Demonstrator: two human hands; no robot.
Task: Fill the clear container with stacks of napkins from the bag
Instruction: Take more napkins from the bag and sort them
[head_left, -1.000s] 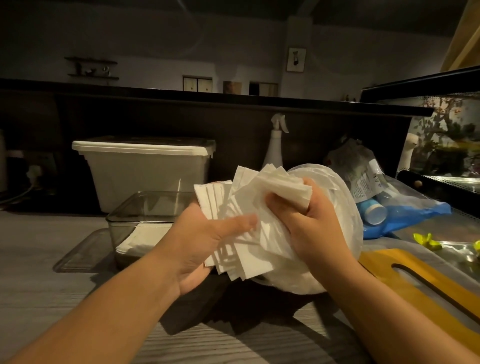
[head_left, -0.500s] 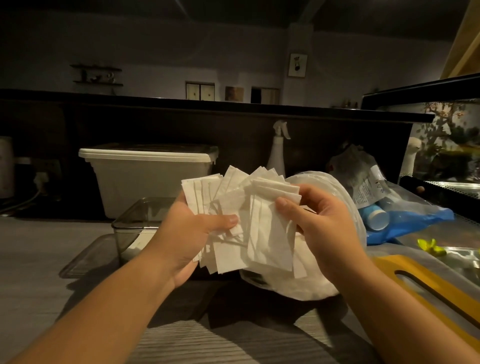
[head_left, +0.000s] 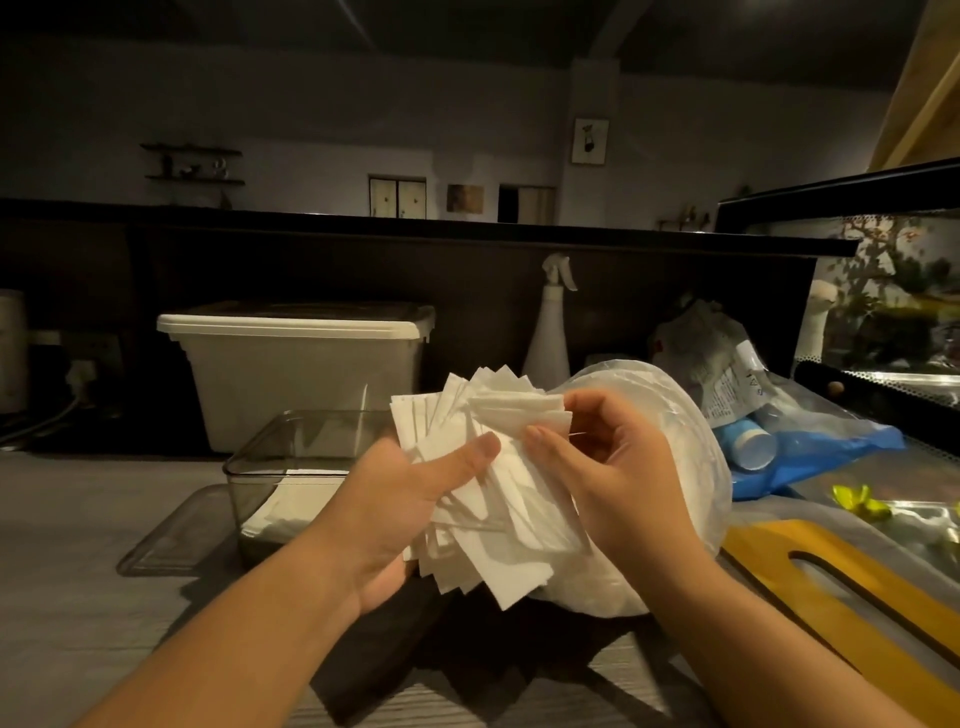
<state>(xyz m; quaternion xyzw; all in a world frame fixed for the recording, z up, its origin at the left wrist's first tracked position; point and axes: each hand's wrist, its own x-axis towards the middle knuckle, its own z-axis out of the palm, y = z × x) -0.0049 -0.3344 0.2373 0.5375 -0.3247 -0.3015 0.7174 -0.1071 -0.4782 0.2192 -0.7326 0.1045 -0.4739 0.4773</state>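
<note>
Right between both sets of fingers, the fanned stack of white paper napkins (head_left: 483, 483) is gripped by the left hand (head_left: 410, 499), thumb across its front, while the right hand (head_left: 613, 467) pinches its upper edge. Behind the right-hand fingers bulges the clear plastic bag (head_left: 691, 447); beyond the left-hand fingers sits the clear rectangular container (head_left: 291, 457).

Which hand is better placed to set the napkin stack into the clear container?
Left, likely. The left hand grips the bulk of the fanned napkins, and the clear container stands just left of it. The right hand only pinches the top edges, over by the bag.
</note>
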